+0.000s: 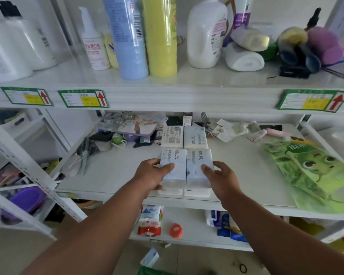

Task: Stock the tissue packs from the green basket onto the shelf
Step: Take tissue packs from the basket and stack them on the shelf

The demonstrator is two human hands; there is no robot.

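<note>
Here, at the far left of the middle shelf (236,169), a heap of small things lies toward the back: a comb (85,153), a green and white round item and some clear jars. The left hand (150,175) reaches in over the front edge and grasps the left front tissue pack (174,165), thumb on top and fingers curled round its left side. That pack sits on top of another white pack at the shelf's front edge. Just beside it, touching along the long side, is the right front tissue pack (198,165), likewise stacked on a lower pack. The right hand (220,179) holds it, thumb lying on the top face and fingers wrapped round the right side. Behind these two stacks, touching them, stand two more tissue packs (184,136) side by side, the left one showing its printed back. Farther right, along the back of the shelf, lie paper tags and a pink tool (276,133). At the right end a green printed bag (314,175) lies flat, reaching over the front edge. On the upper shelf stand a blue bottle (127,40), a yellow bottle (162,36) and a white bottle (206,34). At the bottom edge of the view a bit of the green basket (151,271) shows on the floor.
</note>
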